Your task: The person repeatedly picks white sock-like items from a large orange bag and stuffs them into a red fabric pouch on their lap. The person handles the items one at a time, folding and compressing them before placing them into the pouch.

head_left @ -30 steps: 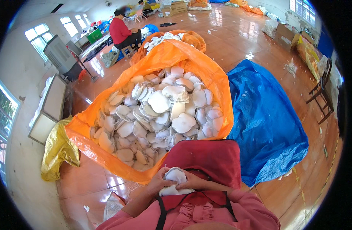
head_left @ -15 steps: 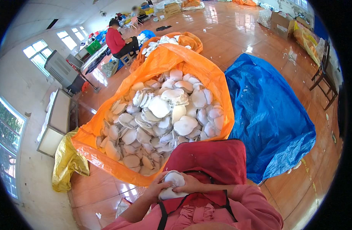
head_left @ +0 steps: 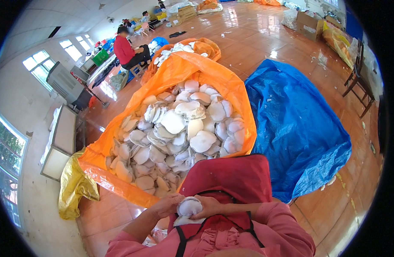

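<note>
Low in front of me, a rounded white pad (head_left: 190, 206) is held between my two hands at my lap. My right hand (head_left: 209, 206) is closed around its right side, with the thumb near the pad's face. The fingers of my left hand (head_left: 168, 204) are pressed together at its left edge. Another white pad (head_left: 185, 221) shows just below, against my apron. Beyond my knees, which a red cloth (head_left: 231, 175) covers, a large orange sack (head_left: 229, 85) gapes wide. It holds a heap of similar white pads (head_left: 173, 122), many stacked together.
A blue sheet (head_left: 297, 128) spreads to the right of the sack, a yellow sack (head_left: 76, 184) to the left. Another orange sack (head_left: 212, 47) with white pads stands behind. A person in red (head_left: 124, 51) sits beyond it. A wooden chair (head_left: 360, 81) is at far right.
My left hand has shifted its fingers to the pad's left edge, and the upper pad is turned more upright. The view has moved slightly, so the surroundings sit a little further left.
</note>
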{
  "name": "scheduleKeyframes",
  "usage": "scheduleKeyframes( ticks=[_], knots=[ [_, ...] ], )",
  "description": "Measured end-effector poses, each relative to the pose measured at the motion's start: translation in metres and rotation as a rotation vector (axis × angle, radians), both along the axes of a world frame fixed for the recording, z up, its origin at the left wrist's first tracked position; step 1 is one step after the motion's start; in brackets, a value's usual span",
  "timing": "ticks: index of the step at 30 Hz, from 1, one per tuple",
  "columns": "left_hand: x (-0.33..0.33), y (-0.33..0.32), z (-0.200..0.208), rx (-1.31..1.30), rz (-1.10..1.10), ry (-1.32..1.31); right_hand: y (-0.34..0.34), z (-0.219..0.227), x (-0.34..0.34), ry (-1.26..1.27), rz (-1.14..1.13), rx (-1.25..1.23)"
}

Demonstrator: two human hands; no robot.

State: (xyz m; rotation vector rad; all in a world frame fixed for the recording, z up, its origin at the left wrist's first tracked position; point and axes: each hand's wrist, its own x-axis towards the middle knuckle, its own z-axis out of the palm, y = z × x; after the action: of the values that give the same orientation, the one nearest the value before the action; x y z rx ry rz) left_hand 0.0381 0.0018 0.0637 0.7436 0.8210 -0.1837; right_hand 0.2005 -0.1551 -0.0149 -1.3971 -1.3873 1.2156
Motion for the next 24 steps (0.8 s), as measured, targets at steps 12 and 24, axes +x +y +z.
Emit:
scheduleKeyframes(
  ticks=[12,24],
  knots=[
    [-0.006,0.013,-0.033,0.192,-0.288,-0.046,0.006,0.003,-0.006,-0.033,0.086,-0.159],
    [-0.005,0.037,-0.04,0.099,-0.697,0.117,0.029,-0.019,0.02,0.524,0.339,-0.28]
  ],
)
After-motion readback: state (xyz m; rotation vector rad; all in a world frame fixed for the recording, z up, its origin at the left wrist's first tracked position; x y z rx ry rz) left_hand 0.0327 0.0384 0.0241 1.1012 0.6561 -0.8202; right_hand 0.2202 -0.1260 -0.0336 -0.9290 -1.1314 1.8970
